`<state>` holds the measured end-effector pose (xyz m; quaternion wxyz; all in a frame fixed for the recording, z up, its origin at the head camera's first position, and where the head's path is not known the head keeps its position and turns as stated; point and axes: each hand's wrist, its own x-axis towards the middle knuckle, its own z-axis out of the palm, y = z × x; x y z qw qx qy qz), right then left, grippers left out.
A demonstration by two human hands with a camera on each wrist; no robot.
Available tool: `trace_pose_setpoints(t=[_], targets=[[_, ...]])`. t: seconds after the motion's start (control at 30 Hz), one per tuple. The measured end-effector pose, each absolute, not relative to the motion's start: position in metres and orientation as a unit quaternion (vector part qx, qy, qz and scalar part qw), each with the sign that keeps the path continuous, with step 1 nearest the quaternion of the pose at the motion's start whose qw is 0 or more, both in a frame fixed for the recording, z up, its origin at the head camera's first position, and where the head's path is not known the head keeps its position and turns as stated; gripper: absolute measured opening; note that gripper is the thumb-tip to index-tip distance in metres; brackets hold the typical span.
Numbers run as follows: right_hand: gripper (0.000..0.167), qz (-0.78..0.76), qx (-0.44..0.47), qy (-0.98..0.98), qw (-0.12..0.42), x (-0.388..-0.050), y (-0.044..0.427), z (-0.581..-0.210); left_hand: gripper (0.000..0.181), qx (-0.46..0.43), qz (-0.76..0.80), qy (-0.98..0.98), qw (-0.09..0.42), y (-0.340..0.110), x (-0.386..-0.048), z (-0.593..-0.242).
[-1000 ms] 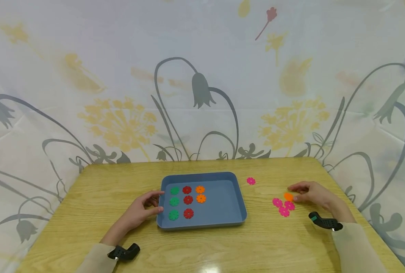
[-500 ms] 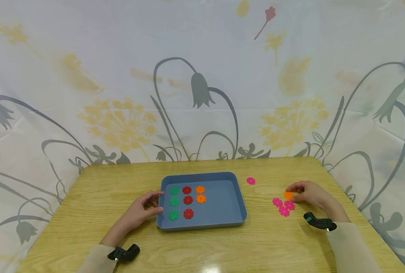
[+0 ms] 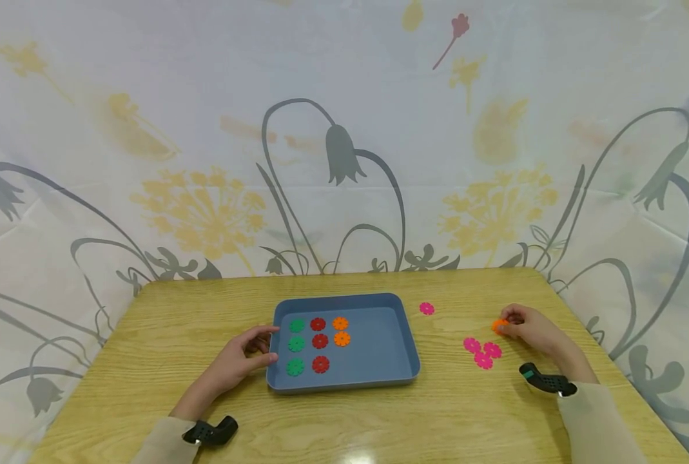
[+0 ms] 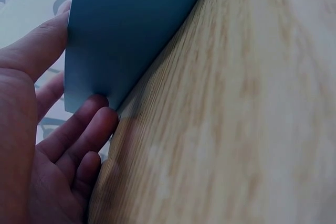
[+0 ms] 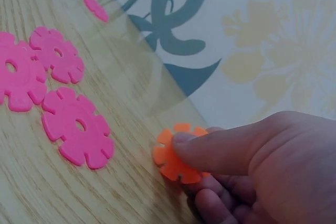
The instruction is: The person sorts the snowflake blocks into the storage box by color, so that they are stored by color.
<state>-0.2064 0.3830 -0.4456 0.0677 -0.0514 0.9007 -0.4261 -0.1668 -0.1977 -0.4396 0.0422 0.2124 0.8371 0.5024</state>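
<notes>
My right hand [image 3: 535, 330] pinches an orange flower disc [image 3: 499, 326] between thumb and fingers; the right wrist view shows the thumb lying over the disc [image 5: 176, 162]. Just left of it, three pink discs [image 3: 484, 359] lie close together on the table. My left hand [image 3: 236, 358] is at the left end of the blue tray [image 3: 373, 385], its thumb and fingers touching the tray wall, as the left wrist view shows on the wall's outside [image 4: 126, 35]. Inside the tray are columns of three green discs [image 3: 296, 344], three red discs [image 3: 320, 341] and two orange discs [image 3: 341, 339].
Another pink disc [image 3: 427, 309] lies alone on the wooden table [image 3: 402, 425], right of the tray's far corner. A patterned curtain [image 3: 216, 129] hangs behind the table and along its sides.
The orange disc beside the pink ones has come up into my right hand's pinch and moved slightly right and away from them. My left hand and the tray have stayed put.
</notes>
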Motion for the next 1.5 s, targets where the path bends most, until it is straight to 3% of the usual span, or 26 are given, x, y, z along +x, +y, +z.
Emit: trace_pose_setpoints(t=[0.47, 0.7, 1.0, 1.5], targets=[[0.038, -0.440, -0.022, 0.898, -0.006, -0.206, 0.388, -0.451, 0.051, 0.215, 0.503, 0.836, 0.040, -0.197, -0.167, -0.438], [0.040, -0.428, -0.005, 0.904, 0.001, -0.204, 0.387, -0.449, 0.050, 0.224, 0.504, 0.833, 0.038, -0.197, -0.167, -0.441], [0.041, -0.414, -0.020, 0.910, 0.012, -0.203, 0.384, -0.447, 0.050, 0.214, 0.502, 0.838, 0.033, -0.205, -0.181, -0.469], [0.037, -0.448, -0.094, 0.888, 0.044, -0.220, 0.349, -0.427, 0.050, 0.213, 0.503, 0.837, 0.033, -0.205, -0.178, -0.464]])
